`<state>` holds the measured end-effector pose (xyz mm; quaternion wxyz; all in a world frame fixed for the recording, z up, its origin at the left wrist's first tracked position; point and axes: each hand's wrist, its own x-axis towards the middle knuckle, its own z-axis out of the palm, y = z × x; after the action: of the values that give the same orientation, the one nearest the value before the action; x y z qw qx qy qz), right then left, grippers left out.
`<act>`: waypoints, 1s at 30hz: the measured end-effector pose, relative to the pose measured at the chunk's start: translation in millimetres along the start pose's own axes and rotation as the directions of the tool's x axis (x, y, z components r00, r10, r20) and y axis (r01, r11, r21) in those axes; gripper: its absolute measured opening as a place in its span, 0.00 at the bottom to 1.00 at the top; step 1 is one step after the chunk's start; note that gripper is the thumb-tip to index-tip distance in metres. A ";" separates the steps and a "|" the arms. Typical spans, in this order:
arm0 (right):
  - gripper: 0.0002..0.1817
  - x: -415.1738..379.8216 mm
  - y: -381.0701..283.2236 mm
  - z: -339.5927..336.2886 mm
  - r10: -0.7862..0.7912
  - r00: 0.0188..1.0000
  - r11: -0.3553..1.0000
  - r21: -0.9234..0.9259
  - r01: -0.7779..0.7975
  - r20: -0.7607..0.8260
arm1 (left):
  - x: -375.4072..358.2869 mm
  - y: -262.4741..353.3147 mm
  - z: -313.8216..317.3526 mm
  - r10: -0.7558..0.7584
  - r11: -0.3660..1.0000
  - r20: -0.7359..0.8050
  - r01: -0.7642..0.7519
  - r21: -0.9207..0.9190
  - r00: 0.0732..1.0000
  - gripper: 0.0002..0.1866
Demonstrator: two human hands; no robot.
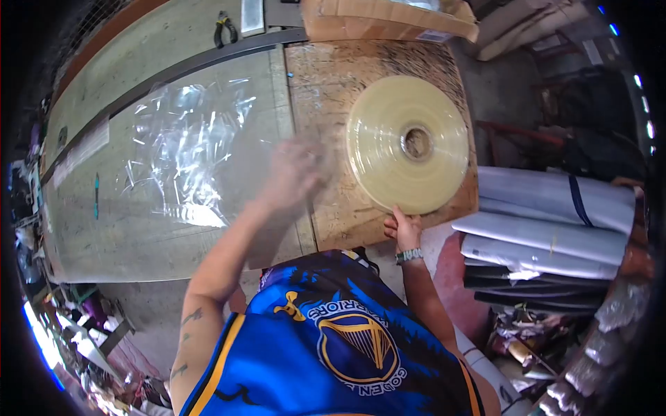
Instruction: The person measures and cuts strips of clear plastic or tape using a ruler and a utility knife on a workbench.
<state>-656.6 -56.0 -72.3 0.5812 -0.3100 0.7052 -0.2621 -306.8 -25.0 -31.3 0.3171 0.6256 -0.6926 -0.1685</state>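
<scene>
A large pale yellow, glossy roll of film lies flat on the wooden part of the table, its cardboard core facing up. My right hand, with a watch on the wrist, grips the roll's near edge, one finger on the rim and the others curled. Motion blurs my left hand, which is over the seam between the boards, left of the roll; its fingers are smeared. Farther left, crumpled clear plastic pieces lie spread on the grey table surface.
A cardboard box stands at the far edge. Pliers lie at the back, beyond a dark metal strip. A teal pen-like tool is at the left. Wrapped rolls are stacked to the right.
</scene>
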 end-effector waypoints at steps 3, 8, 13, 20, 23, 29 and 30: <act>0.33 -11.6 1.2 2.6 -0.085 0.994 0.993 -0.087 0.079 -0.064 | -14.2 -29.1 -82.8 -0.165 0.974 -0.070 0.151 -0.170 0.984 0.06; 0.47 -48.4 22.6 3.5 -0.165 0.986 0.975 -0.152 0.160 -0.025 | -50.2 -115.2 -191.9 -0.360 0.912 -0.039 0.360 0.196 0.932 0.09; 0.45 -59.6 59.9 2.4 -0.205 0.973 0.941 -0.251 0.226 0.109 | -69.0 -179.3 -220.8 -0.472 0.818 -0.002 0.439 0.372 0.881 0.10; 0.39 -37.9 22.7 -42.4 -0.519 0.855 0.781 -0.396 0.484 0.023 | -49.8 -175.7 -224.6 -0.241 0.687 -0.341 0.408 0.602 0.909 0.24; 0.36 9.7 -16.4 -75.9 -0.623 0.781 0.704 -0.463 0.539 -0.039 | -18.5 -151.7 -194.7 -0.003 0.747 -0.457 0.306 0.591 0.890 0.22; 0.40 148.1 -121.7 -99.0 -0.776 0.631 0.404 -0.767 0.499 0.002 | 81.2 6.2 -3.5 -0.266 0.949 -0.129 0.283 0.142 0.955 0.27; 0.42 170.0 -135.9 -96.2 -0.788 0.616 0.348 -0.818 0.457 0.009 | 88.4 -5.4 54.4 -0.193 0.967 -0.214 0.223 0.125 0.957 0.33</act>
<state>-755.5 -272.3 -66.8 0.0914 -0.7125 0.6651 -0.2040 -339.5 -120.8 -54.9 0.3184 0.7307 -0.5978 -0.0856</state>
